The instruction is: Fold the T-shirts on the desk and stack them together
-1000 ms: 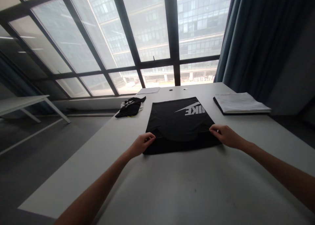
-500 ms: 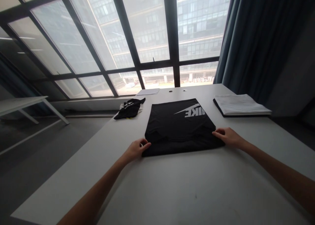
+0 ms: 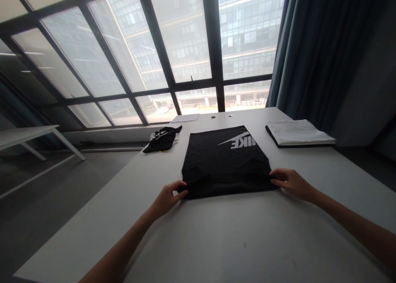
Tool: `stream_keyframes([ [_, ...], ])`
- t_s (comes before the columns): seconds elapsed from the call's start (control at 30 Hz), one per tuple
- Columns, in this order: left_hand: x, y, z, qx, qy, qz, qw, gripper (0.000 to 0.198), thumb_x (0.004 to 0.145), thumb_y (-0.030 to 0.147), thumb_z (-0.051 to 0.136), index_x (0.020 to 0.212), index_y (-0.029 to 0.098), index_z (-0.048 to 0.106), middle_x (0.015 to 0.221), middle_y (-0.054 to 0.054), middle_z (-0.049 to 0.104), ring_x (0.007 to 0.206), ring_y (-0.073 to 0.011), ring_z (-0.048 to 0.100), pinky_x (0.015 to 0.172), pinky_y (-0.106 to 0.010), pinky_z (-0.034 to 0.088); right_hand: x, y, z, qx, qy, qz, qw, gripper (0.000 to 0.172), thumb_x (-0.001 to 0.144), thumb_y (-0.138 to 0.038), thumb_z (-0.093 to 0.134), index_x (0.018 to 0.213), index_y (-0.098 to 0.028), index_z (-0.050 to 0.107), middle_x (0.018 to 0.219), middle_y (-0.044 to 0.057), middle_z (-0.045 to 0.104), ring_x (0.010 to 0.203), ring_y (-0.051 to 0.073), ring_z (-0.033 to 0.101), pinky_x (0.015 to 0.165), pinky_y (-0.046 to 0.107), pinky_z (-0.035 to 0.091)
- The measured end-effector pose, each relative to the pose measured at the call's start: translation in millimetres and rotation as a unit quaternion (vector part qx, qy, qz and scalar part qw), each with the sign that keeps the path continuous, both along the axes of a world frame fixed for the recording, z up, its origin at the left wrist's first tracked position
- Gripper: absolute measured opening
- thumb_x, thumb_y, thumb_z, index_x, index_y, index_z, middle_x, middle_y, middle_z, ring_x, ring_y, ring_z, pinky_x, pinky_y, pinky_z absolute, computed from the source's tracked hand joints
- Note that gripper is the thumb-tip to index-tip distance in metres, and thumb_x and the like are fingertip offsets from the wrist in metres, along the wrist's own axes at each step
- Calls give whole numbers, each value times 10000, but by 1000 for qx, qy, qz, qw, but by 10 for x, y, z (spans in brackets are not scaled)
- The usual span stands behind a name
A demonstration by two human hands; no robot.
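Note:
A black folded shirt (image 3: 224, 163) lies flat on the white table (image 3: 247, 233), its white logo upside down near the far right corner. My left hand (image 3: 169, 196) pinches the shirt's near left corner between thumb and fingers. At the near right edge, my right hand (image 3: 291, 183) has thumb and fingers closed on the cloth. Slight creases run across the fabric between the two hands.
To the left lies a crumpled black cloth item (image 3: 163, 139) with white parts. A folded stack of white and black cloth (image 3: 298, 133) rests at the right. White paper (image 3: 185, 118) lies at the far edge. Another white table (image 3: 27, 134) stands far left, beyond the floor.
My right hand has shifted slightly down, its fingers now more spread along the cloth's edge. The near edge of the shirt has drawn in a little at the right. The view has tilted slightly.

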State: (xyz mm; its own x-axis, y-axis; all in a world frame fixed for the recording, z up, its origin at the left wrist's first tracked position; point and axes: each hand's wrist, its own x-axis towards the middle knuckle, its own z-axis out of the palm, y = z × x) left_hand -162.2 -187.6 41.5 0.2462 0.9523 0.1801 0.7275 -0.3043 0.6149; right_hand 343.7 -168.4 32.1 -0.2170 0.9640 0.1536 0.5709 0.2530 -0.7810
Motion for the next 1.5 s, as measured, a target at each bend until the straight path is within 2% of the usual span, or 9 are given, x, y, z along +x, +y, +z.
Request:
stream_keyframes([
  [0.4,-91,-613,196,-158,-68,-45,984,270,888,440,666,966,181,674,842,-26,667,757,-181,610,684,-285,501,157,-606,209,-104,2,53,993,446,815,-593,699,1015,-196,737,851,53,717,750,203,638,684,311,514],
  [0.53,-81,-625,281,-180,-117,-36,976,315,859,467,701,964,171,675,794,-18,649,695,-162,589,639,-274,490,149,-619,300,-102,17,37,994,487,783,-607,731,1018,-181,741,848,65,722,751,210,643,678,316,520],
  [0.67,-23,-391,464,-131,-121,-13,984,370,821,509,725,965,169,690,792,-28,666,718,-182,605,639,-279,492,86,-341,488,-66,35,30,997,512,765,-613,746,1023,-171,741,898,79,742,820,242,676,739,346,542],
  [0.83,2,186,640,-47,-124,24,991,408,795,540,730,958,166,720,829,-40,708,789,-211,640,705,-294,489,28,290,691,-32,56,-24,998,392,744,-496,791,986,-190,746,952,79,761,892,255,697,772,340,558],
  [0.9,19,471,589,-28,-128,54,990,449,751,558,745,953,157,733,814,-43,715,779,-213,640,696,-293,475,-14,577,634,-32,53,-73,995,332,741,-412,796,974,-180,747,885,73,757,811,225,692,687,299,546],
  [1.0,63,844,390,-54,-128,86,987,490,635,566,782,882,144,748,749,-42,711,737,-213,633,669,-292,453,-119,931,404,-52,55,-130,989,248,714,-290,791,907,-142,743,766,61,729,678,179,656,568,248,494],
  [1.17,86,1120,96,-118,-112,93,982,476,565,528,799,844,144,765,752,-54,727,736,-222,640,678,-302,450,-227,1143,36,-73,38,-140,987,150,657,-188,774,782,-109,747,626,26,670,627,157,626,553,228,462],
  [1.33,24,1177,83,-107,-135,77,982,455,606,500,791,895,150,764,785,-50,734,756,-212,645,692,-296,452,-114,1151,46,-79,72,-128,986,238,684,-253,787,880,-121,759,736,55,730,701,176,666,604,233,499],
  [1.5,70,1262,35,-93,-148,89,981,431,614,481,789,891,153,754,760,-41,724,740,-202,642,668,-287,444,-95,1363,102,-45,59,-162,984,247,706,-251,772,917,-123,758,747,54,724,690,171,664,609,237,506],
])
